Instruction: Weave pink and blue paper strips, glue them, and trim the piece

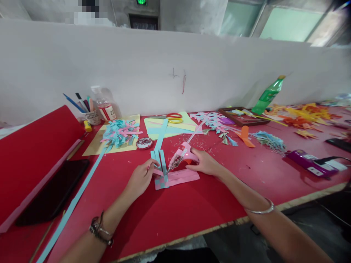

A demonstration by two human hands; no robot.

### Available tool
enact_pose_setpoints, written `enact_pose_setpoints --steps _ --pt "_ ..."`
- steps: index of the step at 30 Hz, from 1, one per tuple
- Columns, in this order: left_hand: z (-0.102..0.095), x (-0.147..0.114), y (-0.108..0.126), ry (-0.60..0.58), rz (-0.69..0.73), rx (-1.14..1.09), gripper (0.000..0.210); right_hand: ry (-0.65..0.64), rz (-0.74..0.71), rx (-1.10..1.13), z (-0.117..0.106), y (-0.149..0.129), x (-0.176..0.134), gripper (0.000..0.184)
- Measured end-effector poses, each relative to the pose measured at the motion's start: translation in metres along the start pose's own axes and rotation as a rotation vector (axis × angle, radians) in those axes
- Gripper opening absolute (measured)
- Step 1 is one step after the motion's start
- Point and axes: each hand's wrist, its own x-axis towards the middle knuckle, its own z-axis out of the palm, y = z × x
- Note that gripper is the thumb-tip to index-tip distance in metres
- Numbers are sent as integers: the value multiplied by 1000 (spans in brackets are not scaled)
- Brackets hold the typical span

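Observation:
My right hand (204, 162) is wrapped round the handle of a pink hot glue gun (183, 153), with a clear glue stick (195, 132) poking from its back end. The gun's nozzle points down at a small woven piece of pink and light blue paper strips (161, 182). Blue strips (163, 160) reach away from the weave, and pink strips (185, 176) reach to the right. Pinched in my left hand (142, 175) is the end of a pink paper strip (157, 172), lifted at the weave's left side.
Scissors (174, 118) lie on pale paper sheets at the back. Further left are a heap of curled paper strips (120, 132), a pump bottle (104, 104) and a dark tablet (55, 191). A green bottle (268, 95) and purple power strip (311, 163) are on the right.

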Motion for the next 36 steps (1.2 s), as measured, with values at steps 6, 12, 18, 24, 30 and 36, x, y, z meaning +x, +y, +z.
enact_pose_setpoints --steps 6,12,18,24,30,36 --pt "0 1 -1 -6 1 40 30 5 -47 8 1 -2 0 48" --pt "0 0 -1 -9 5 31 29 9 -59 -16 2 -2 0 42" --pt "1 1 -4 1 23 26 28 -12 -62 -30 1 -3 -1 42" --pt "0 1 -4 -13 18 35 29 -8 -73 -52 -2 -8 -1 32" --pt "0 1 -2 -10 10 41 30 2 -83 -117 -7 -10 -1 23" --pt "0 0 0 -17 7 57 31 -16 -79 -156 -11 -9 -2 22"
